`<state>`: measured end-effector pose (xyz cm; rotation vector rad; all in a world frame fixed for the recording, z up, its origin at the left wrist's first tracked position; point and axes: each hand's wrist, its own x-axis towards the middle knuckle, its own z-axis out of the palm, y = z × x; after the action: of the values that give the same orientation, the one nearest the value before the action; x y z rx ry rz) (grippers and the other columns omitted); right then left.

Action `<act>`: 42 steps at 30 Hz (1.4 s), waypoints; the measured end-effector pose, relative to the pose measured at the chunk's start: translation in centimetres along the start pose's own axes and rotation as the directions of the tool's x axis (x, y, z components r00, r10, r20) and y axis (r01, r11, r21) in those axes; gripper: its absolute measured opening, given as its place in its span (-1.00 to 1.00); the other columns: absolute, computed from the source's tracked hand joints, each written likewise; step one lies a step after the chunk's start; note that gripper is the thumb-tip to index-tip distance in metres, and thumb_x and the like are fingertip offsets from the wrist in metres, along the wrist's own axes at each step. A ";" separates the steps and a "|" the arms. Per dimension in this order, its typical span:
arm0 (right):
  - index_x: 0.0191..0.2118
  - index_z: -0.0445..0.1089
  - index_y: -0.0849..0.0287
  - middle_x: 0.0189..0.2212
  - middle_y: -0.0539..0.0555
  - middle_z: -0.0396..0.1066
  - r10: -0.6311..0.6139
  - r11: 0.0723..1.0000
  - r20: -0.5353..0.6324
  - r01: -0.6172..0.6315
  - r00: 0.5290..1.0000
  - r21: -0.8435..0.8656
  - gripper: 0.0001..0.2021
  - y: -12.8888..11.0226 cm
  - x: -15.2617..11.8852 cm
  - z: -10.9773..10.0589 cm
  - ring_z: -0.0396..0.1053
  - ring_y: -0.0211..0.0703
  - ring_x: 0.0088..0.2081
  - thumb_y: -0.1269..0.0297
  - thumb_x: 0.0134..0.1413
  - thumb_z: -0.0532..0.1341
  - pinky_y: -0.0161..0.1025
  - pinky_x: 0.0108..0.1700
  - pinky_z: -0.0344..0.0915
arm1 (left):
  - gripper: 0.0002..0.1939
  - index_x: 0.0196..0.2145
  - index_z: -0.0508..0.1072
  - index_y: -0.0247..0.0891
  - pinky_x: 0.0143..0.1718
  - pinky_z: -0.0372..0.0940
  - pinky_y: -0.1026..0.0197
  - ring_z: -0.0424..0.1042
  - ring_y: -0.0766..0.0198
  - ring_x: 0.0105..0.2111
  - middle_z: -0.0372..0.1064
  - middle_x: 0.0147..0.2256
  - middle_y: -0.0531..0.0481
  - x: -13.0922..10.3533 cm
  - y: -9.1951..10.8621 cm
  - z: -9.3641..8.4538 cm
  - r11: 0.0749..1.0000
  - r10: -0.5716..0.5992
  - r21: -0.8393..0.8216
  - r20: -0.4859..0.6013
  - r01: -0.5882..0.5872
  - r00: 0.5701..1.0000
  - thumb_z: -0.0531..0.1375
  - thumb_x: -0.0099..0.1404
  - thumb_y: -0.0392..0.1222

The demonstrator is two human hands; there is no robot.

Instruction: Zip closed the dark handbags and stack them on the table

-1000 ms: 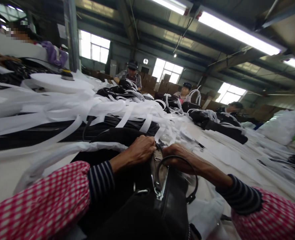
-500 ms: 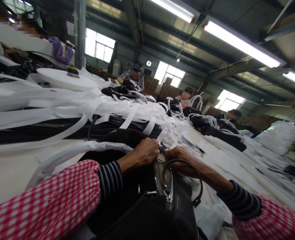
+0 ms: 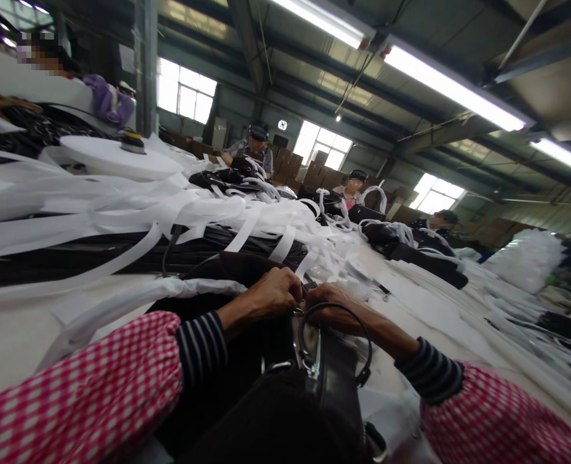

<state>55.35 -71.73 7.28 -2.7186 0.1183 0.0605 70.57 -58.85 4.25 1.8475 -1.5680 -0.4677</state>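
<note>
A black handbag (image 3: pixel 261 419) lies before me, its mouth facing me and metal zippers (image 3: pixel 318 361) along its side. My left hand (image 3: pixel 276 290) is closed on the bag's far end, fingers pinched at the edge. Right beside it my right hand (image 3: pixel 331 301) is closed on the same end, the two hands nearly touching. What exactly sits between the fingertips is hidden. A thin black strap loop (image 3: pixel 370 351) curves in front of my right wrist. Left of the bag arches a handle wrapped in white (image 3: pixel 203 285).
White strips (image 3: pixel 135 200) lie heaped over black straps across the table (image 3: pixel 5 322). A large white roll (image 3: pixel 99 154) is at the back left. Several black bags (image 3: pixel 387 238) with wrapped handles stand farther right, with people (image 3: pixel 353 187) behind them. Clear plastic (image 3: pixel 527 258) is piled at far right.
My hands stay closed on the bag's far end and have drawn slightly closer together. The right forearm has come inward, and the strap loop has shifted left in view with the bag.
</note>
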 end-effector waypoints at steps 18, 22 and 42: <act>-0.33 0.49 0.25 -0.41 0.02 0.45 0.027 0.999 -0.125 -0.032 0.992 -0.035 -0.90 0.1 -0.3 0.8 0.27 -0.27 -0.40 0.53 0.03 0.26 -0.32 -0.33 0.08 | -0.76 -0.35 0.60 -0.21 -0.34 0.12 0.19 0.51 0.08 -0.29 0.55 -0.35 -0.09 0.3 -0.3 -0.4 0.962 0.012 0.270 0.072 -0.031 0.997 0.13 0.24 -0.16; -0.33 0.46 0.27 -0.41 0.02 0.42 0.020 0.999 -0.178 -0.027 0.984 -0.039 -0.91 0.3 -0.5 1.0 0.27 -0.27 -0.38 0.56 0.02 0.27 -0.32 -0.31 0.11 | -0.74 -0.42 0.48 -0.21 -0.34 0.10 0.19 0.46 0.11 -0.34 0.48 -0.40 -0.07 0.0 0.0 -0.4 0.957 0.050 0.281 0.071 -0.068 0.996 0.05 0.29 -0.10; -0.08 0.62 0.24 -0.35 0.02 0.54 0.230 0.339 -0.167 0.082 0.959 0.937 -0.57 0.9 -3.9 2.4 0.33 -0.38 -0.47 0.36 -0.19 0.51 -0.45 -0.48 0.25 | -0.61 -0.39 0.45 -0.30 -0.49 0.16 0.32 0.26 0.35 -0.50 0.35 -0.49 0.09 -0.2 0.8 1.2 0.891 -0.020 -0.450 -0.161 -0.056 0.987 0.32 0.21 0.13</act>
<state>51.37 -71.34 4.96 -1.4802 0.2647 -0.2871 69.16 -59.00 3.86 1.4689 -1.2371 -0.6026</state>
